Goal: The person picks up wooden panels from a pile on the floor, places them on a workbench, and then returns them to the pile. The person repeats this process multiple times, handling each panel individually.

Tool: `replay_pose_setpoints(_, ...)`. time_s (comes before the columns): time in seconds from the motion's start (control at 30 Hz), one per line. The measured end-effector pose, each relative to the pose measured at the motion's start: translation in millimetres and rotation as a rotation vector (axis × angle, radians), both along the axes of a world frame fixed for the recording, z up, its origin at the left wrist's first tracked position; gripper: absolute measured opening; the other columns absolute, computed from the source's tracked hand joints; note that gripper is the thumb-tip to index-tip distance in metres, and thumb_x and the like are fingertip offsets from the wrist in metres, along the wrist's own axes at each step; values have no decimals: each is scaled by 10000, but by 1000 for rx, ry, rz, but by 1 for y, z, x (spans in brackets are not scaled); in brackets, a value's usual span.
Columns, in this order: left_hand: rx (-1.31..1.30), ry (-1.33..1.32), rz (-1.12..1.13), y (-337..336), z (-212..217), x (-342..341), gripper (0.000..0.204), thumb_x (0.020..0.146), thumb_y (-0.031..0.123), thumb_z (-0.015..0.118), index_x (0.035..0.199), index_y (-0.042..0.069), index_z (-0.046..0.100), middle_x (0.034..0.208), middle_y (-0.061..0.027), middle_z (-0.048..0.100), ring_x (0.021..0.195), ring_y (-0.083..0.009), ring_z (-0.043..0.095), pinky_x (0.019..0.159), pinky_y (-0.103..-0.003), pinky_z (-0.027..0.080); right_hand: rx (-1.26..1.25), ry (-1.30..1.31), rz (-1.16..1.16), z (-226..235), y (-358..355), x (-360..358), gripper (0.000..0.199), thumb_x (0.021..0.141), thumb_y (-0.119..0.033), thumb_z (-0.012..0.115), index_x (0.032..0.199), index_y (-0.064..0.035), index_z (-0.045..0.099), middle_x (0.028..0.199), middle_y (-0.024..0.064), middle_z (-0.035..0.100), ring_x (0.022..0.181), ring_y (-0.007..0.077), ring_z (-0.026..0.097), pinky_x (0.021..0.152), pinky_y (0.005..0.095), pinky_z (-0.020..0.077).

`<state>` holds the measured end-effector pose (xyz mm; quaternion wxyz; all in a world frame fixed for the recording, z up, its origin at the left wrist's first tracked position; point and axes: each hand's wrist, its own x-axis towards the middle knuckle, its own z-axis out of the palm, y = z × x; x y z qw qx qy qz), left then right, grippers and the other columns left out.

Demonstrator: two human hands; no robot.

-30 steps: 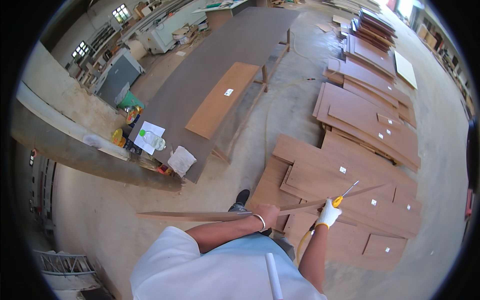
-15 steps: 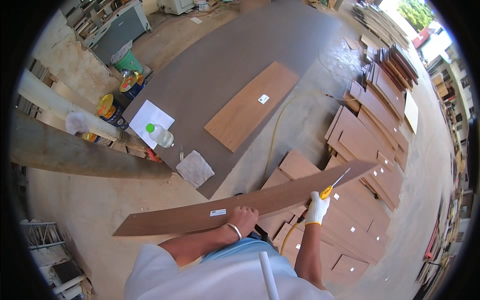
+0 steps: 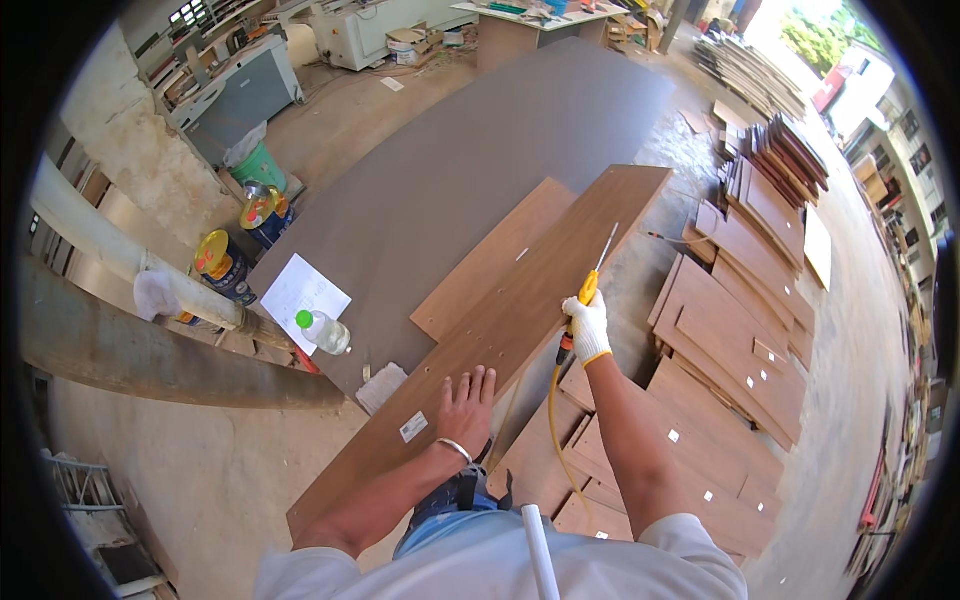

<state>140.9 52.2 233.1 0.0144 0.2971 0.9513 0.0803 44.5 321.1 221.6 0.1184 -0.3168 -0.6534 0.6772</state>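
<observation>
A long brown wooden board (image 3: 530,290) slants from near my left forearm to the far right, its upper part above another board on the table. My bare left hand (image 3: 466,398), with a bangle at the wrist, lies on its face with the fingers stretched out. A white label (image 3: 413,427) is stuck to the board beside that hand. My right hand (image 3: 589,325), in a white glove, grips a yellow air blow gun (image 3: 588,288) at the board's right edge. The gun's thin nozzle points away from me, and a yellow hose (image 3: 556,420) hangs below it.
On the large dark table (image 3: 430,180) are a flat brown board (image 3: 480,260), a green-capped bottle (image 3: 325,333), paper (image 3: 303,290) and a cloth (image 3: 380,386). Stacked brown panels (image 3: 730,330) cover the floor at right. Paint cans (image 3: 222,265) and a thick pipe (image 3: 170,345) are at left.
The long board has swung, its far end going away from me and left over the table. My left hand has flattened on its face; my right hand has moved forward and left with the blow gun.
</observation>
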Motion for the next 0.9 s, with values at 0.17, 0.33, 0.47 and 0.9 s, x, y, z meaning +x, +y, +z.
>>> replay_pose_setpoints(0.17, -67, -111, 85, 11, -36, -38, 568, 953, 150, 438, 1509, 129, 322, 1538, -60, 385, 1358, -295, 418, 1107, -628, 253, -70, -39, 62, -46, -2, -55, 289, 753, -27, 628, 1013, -54, 504, 785, 19, 525, 642, 128, 510, 585, 294, 438)
replay_pose_setpoints(0.33, -48, -155, 98, 30, -68, -60, 565, 965, 168, 426, 1518, 179, 313, 1568, -21, 335, 1375, -306, 400, 1064, -718, 244, -155, -1, 32, -100, 28, -84, 283, 759, 0, 620, 1009, -65, 504, 765, 28, 558, 571, 154, 523, 507, 306, 457)
replay_pose_setpoints(0.47, -52, -208, 146, 36, -82, -89, 566, 967, 150, 422, 1519, 173, 302, 1574, -29, 322, 1385, -323, 386, 1055, -721, 262, -222, -65, 129, -84, 31, -94, 264, 784, -30, 610, 1028, -49, 511, 819, 59, 593, 537, 158, 552, 480, 309, 461)
replay_pose_setpoints(0.9, -64, -205, 178, 130, -117, -209, 553, 982, 155, 439, 1511, 123, 285, 1581, -70, 291, 1372, -378, 373, 1045, -658, 357, -170, -413, 221, -85, 6, 106, 415, 822, -31, 594, 1222, 9, 489, 949, 138, 700, 496, 130, 550, 423, 267, 452)
